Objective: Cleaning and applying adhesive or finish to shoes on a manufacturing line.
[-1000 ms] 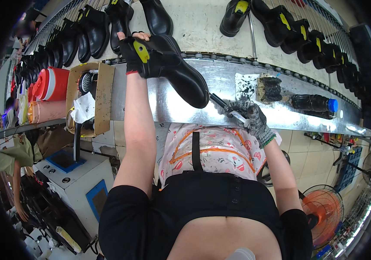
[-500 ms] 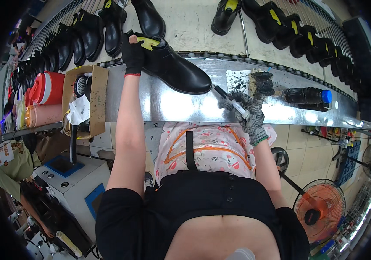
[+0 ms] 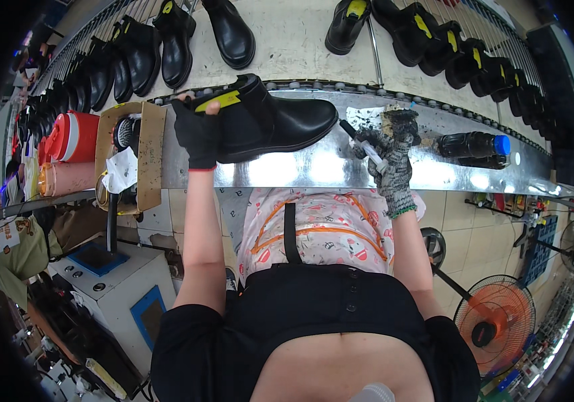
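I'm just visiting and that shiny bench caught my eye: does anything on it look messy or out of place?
Yes, a little. Dark smears blotch the white sheet on the metal bench, by the right hand holding a brush. A dark bottle lies on its side. The boot in the left hand looks sound.

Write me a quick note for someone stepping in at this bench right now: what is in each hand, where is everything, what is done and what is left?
Left hand, black glove: grip on the heel end of a black boot, held on its side over the metal bench.
Right hand, grey glove: shut on a small brush, its tip just off the boot's toe.
Dark bottle lies to the right.
Done: boot picked up.
Left: brush not yet on the boot.
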`<state>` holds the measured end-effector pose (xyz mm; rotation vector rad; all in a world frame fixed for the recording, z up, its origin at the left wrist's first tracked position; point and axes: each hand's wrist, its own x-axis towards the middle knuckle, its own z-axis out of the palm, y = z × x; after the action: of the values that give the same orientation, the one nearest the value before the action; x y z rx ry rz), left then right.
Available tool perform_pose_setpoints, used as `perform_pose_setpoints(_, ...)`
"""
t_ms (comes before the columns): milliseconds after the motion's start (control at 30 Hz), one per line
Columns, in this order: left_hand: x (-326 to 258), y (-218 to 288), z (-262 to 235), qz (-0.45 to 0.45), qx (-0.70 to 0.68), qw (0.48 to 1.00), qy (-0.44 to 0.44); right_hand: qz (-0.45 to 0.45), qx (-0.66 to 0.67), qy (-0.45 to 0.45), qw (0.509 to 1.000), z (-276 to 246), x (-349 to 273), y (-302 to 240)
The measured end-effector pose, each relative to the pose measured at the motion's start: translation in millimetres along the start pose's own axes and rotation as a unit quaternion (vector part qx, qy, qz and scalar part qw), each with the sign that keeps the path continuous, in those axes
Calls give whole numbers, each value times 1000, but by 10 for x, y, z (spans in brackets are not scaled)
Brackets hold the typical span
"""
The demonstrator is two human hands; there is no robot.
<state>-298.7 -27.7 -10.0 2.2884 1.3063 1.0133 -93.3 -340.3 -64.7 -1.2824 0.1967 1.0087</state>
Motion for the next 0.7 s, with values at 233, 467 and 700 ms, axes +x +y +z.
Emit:
perform_pose_setpoints(233, -456, 417, -352, -11, -12, 999, -44, -51, -108, 12, 993, 105, -68, -118)
perform_pose_setpoints(467, -829, 791, -588, -132, -75, 972, -177, -13, -56, -50, 997, 172, -162, -247)
perform_pose_setpoints(700, -1063, 832, -568, -298, -274, 841, -358, -157, -263, -144, 941, 265, -371, -394)
